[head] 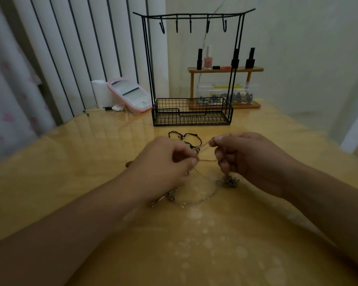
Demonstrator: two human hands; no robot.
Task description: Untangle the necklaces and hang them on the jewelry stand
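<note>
A thin silver chain necklace point(208, 160) is stretched between my hands above the yellow table. My left hand point(163, 162) pinches one part of it, and my right hand point(248, 157) pinches another strand higher up. A metal pendant cluster point(228, 181) dangles just under my right hand, touching the table. More chain with small charms point(170, 196) lies below my left hand. A black cord necklace point(185, 138) lies loose behind my hands. The black wire jewelry stand point(191, 65) rises at the back, its hooks point(190, 24) bare.
The stand's wire basket point(191, 112) sits on the table point(215, 244). A pink-rimmed mirror point(130, 94) leans at the back left beside a white roll. A wooden shelf point(225, 69) holds nail polish bottles, with a clear box of small items beneath it.
</note>
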